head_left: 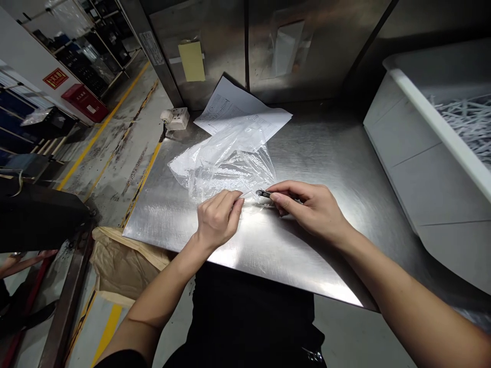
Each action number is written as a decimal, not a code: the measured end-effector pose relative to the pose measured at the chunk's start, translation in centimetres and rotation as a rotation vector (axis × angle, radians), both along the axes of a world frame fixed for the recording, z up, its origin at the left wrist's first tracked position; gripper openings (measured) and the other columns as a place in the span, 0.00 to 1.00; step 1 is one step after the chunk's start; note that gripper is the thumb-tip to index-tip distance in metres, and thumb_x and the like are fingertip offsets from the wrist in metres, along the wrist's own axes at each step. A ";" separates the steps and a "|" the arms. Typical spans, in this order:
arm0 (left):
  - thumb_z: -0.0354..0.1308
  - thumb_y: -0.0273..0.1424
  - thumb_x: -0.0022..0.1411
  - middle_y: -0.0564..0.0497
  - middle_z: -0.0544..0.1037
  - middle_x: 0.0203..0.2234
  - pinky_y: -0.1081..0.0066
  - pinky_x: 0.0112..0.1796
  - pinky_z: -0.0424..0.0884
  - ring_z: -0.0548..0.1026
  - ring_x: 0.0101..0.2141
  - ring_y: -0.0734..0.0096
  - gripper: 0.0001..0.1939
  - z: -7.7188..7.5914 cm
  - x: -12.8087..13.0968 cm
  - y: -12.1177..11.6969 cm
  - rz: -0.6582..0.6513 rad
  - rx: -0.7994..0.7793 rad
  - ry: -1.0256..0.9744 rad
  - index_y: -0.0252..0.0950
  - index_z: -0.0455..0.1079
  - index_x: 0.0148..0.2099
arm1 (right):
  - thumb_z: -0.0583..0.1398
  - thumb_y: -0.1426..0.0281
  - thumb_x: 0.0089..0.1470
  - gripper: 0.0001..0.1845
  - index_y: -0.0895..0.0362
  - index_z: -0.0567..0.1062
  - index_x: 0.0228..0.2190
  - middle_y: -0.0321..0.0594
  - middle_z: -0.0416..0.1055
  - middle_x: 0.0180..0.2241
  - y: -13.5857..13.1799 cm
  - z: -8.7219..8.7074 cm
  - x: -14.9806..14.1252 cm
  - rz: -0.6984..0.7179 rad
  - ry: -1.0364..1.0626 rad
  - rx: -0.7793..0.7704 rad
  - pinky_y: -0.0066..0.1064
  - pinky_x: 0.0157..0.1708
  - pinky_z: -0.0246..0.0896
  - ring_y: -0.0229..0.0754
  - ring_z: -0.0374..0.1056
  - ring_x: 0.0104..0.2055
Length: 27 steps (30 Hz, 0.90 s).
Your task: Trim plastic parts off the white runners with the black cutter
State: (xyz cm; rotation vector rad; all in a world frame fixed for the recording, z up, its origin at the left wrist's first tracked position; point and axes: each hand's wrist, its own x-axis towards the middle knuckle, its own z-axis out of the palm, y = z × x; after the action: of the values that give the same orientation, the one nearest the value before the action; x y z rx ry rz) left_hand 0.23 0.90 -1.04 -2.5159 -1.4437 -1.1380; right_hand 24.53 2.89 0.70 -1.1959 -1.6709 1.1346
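My left hand (219, 217) is closed, pinching a thin white plastic piece (248, 192) between thumb and fingertips. In my right hand (312, 207) a small metal nail clipper (264, 193) is gripped between thumb and index finger. Its jaws meet or nearly meet the white piece's right end; whether they touch cannot be made out. Just beyond both hands, a crumpled clear plastic bag (226, 163) lies on the steel table (322, 148), with small white bits seen in or under it. Printed paper sheets (238, 105) rest partly under the bag.
To the right stands a large white bin (410, 148) holding many thin white pieces (466, 120). A power socket block (177, 118) sits at the table's back left corner. Below the left edge is a brown sack (123, 266). Another person's hand (46, 254) shows at far left.
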 end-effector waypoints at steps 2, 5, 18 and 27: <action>0.54 0.27 0.77 0.52 0.81 0.30 0.70 0.31 0.65 0.76 0.29 0.74 0.08 -0.2 -0.1 0.1 0.011 0.026 0.050 0.36 0.75 0.46 | 0.66 0.55 0.66 0.16 0.54 0.85 0.43 0.40 0.79 0.30 0.1 -0.2 0.1 -0.002 -0.011 -0.014 0.37 0.30 0.65 0.45 0.72 0.29; 0.54 0.25 0.76 0.53 0.80 0.29 0.70 0.28 0.62 0.75 0.26 0.75 0.08 -0.4 -0.1 0.1 0.006 0.038 0.086 0.35 0.74 0.44 | 0.65 0.54 0.67 0.17 0.54 0.85 0.40 0.40 0.78 0.28 0.3 -0.5 0.1 0.006 -0.032 -0.040 0.36 0.28 0.62 0.44 0.71 0.28; 0.53 0.25 0.75 0.53 0.80 0.29 0.69 0.27 0.60 0.75 0.26 0.75 0.08 -0.5 -0.2 0.1 0.018 0.019 0.080 0.36 0.72 0.43 | 0.68 0.55 0.64 0.15 0.53 0.85 0.42 0.39 0.76 0.26 -0.1 1.0 0.2 0.045 0.081 -0.079 0.37 0.30 0.68 0.45 0.72 0.28; 0.53 0.25 0.75 0.52 0.81 0.29 0.70 0.26 0.61 0.75 0.25 0.75 0.08 -0.4 -0.1 0.1 0.012 0.034 0.094 0.36 0.73 0.43 | 0.67 0.56 0.66 0.13 0.52 0.85 0.43 0.39 0.79 0.30 -0.2 1.0 0.3 0.064 0.022 -0.056 0.38 0.32 0.68 0.45 0.74 0.30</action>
State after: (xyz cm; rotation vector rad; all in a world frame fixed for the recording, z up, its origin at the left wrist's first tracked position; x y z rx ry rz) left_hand 0.10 1.01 -1.42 -2.4984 -1.4022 -1.0181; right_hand 24.80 2.71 1.68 -1.1676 -1.6815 1.2368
